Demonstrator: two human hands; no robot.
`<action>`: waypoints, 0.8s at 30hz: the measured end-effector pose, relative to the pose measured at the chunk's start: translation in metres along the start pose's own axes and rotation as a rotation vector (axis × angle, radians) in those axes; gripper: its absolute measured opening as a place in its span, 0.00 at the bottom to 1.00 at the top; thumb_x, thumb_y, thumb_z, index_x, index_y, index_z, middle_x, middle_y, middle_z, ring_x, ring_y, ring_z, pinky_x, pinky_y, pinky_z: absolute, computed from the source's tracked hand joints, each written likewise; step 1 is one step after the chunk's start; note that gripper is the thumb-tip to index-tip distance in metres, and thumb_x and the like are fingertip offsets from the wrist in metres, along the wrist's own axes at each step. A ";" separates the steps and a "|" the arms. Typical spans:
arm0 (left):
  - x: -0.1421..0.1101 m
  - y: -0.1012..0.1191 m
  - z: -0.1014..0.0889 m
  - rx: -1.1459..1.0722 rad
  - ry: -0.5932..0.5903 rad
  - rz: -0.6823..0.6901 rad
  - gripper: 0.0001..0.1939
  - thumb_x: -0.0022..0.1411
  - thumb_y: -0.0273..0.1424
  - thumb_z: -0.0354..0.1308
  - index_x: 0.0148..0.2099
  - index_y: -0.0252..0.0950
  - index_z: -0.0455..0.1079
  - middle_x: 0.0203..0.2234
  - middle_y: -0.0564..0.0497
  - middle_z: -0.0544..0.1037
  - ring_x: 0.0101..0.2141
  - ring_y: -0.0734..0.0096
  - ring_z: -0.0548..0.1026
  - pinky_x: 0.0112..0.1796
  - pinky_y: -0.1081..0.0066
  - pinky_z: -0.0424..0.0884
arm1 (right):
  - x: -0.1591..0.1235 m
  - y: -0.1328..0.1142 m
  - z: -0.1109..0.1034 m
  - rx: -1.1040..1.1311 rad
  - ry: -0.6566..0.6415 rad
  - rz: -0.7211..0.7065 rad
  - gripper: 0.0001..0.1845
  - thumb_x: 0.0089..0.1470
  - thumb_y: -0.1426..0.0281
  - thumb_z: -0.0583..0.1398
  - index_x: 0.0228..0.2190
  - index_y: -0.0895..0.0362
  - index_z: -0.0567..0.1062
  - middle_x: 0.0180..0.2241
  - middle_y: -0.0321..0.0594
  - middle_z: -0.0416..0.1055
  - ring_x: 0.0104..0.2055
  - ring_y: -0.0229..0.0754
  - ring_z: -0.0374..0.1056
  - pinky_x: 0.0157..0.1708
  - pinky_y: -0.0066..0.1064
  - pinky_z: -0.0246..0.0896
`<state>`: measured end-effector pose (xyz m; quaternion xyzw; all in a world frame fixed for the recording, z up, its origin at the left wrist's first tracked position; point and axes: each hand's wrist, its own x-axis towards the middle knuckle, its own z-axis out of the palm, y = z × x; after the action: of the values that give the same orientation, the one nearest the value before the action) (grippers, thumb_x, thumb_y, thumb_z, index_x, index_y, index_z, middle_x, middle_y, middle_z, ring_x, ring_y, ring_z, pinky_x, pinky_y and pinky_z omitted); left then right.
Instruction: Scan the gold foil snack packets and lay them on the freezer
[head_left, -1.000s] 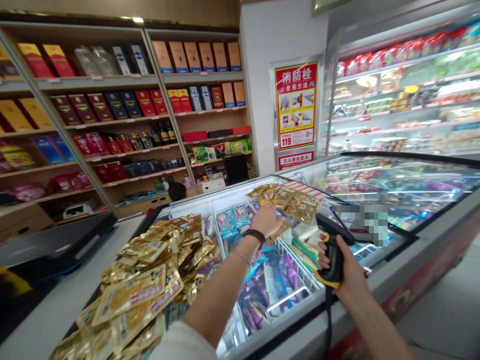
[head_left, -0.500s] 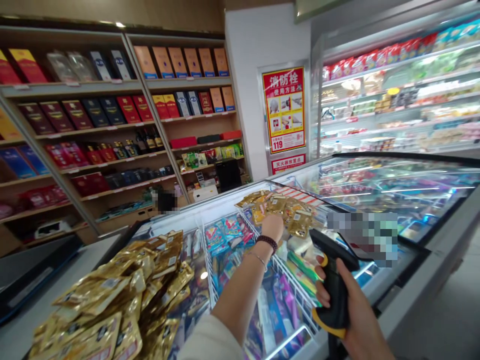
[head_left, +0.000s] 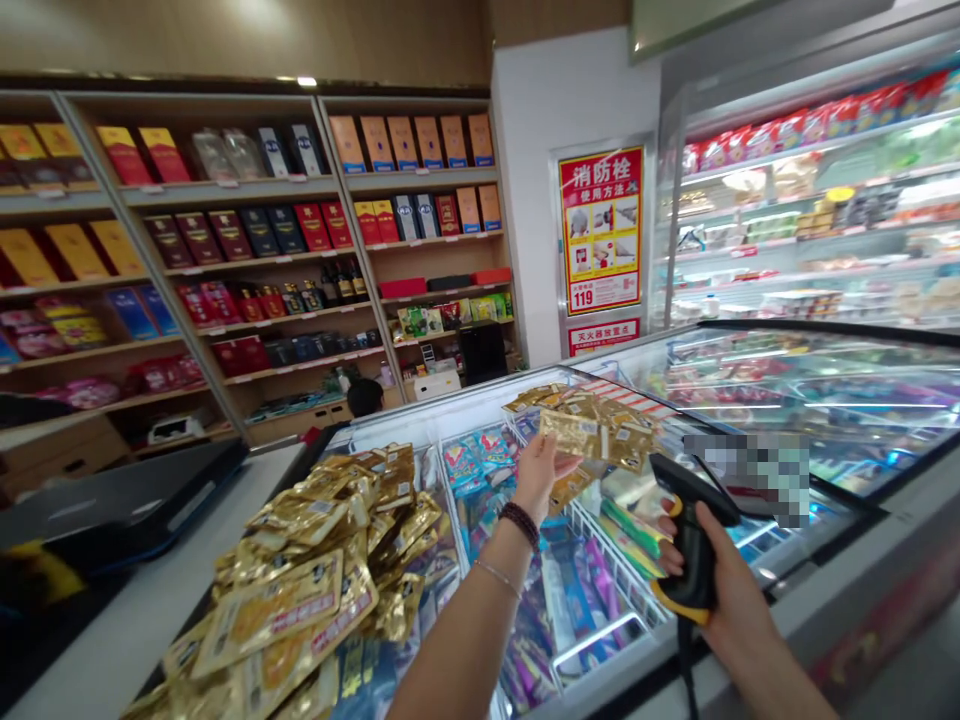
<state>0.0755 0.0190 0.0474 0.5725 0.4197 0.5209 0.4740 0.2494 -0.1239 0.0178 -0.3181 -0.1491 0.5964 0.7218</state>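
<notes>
Gold foil packets lie in two piles on the chest freezer's glass top: a large heap (head_left: 300, 570) at the left and a smaller pile (head_left: 634, 437) farther back. At the smaller pile, my left hand (head_left: 537, 478) pinches one gold packet (head_left: 568, 432) by its near end, and a white barcode label shows on it. My right hand (head_left: 726, 590) is wrapped round the grip of a black and yellow barcode scanner (head_left: 694, 540), its head pointing left toward the packets. A cable hangs from the scanner's base.
Under the glass, a white wire basket (head_left: 600, 560) and colourful ice-cream packs show. Behind the scanner is a device with a blurred screen (head_left: 757, 475). A dark flat device (head_left: 150, 505) lies on the left counter. Stocked shelves (head_left: 270, 265) and a lit fridge (head_left: 817, 210) stand behind.
My left hand has turned and raised a gold packet from the smaller pile. The view has swung left, and the scanner stays in my right hand.
</notes>
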 end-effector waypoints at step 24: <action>-0.097 0.001 -0.111 -0.743 0.358 -0.074 0.23 0.67 0.41 0.80 0.39 0.42 0.67 0.29 0.51 0.86 0.46 0.49 0.93 0.66 0.46 0.80 | -0.084 0.039 0.093 -0.914 -0.337 -0.271 0.31 0.56 0.37 0.69 0.34 0.52 0.76 0.17 0.32 0.70 0.18 0.40 0.66 0.21 0.31 0.62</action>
<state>-0.0450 -0.0642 0.0299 0.2473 0.2994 0.7109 0.5864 0.1438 -0.1748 0.0770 -0.4786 -0.5490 0.4143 0.5457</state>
